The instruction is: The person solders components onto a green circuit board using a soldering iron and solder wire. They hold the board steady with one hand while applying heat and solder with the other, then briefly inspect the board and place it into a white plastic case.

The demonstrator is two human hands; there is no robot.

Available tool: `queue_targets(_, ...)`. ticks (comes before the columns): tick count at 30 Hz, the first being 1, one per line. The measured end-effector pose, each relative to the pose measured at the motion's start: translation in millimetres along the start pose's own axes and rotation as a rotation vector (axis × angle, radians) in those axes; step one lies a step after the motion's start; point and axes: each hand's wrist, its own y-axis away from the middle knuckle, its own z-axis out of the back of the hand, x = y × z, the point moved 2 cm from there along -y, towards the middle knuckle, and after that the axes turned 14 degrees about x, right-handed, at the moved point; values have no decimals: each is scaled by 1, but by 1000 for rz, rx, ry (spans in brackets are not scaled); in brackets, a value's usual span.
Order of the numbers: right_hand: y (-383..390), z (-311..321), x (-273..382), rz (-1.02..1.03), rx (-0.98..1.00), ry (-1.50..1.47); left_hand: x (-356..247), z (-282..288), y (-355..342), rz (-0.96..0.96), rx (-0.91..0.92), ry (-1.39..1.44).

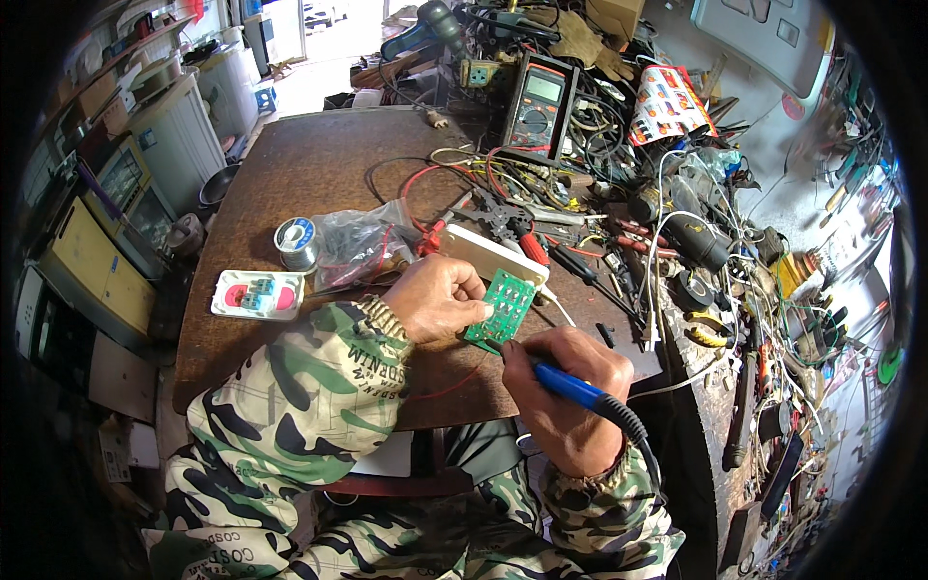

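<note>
A green circuit board is pinched between the thumb and fingers of my left hand, tilted above the wooden table. My right hand grips a soldering iron by its blue handle, its cord running back over the wrist. The iron's tip is at the board's lower edge; whether it touches cannot be made out. Just behind the board lies a long white casing with a white cable. Left of my left hand are a small white open case with red and light-blue parts, a solder spool and a clear plastic bag.
A multimeter stands at the back of the brown table. Pliers, red leads and tangled wires spread behind the casing. Tools, cables and a black cylinder crowd the right-hand bench. Cabinets stand at the left.
</note>
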Motion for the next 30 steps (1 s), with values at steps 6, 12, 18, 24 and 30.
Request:
queue_targets(6,19,2,-5,-48,-153,-106,5,2,3,-14,-17,-35)
queue_targets(12,40,-2,-30,-109,-239,-163,-2,2,5,43,-33,-89)
queue_targets(18,46,-11,-40,-94,-283,-220,-2,0,4,-1,-16,17)
queue_targets(24,45,-12,-39,-147,-251,-231,-3,0,5,22,-2,13)
queue_targets(30,42,-10,-38,-112,-226,-196,-2,0,4,22,-7,5)
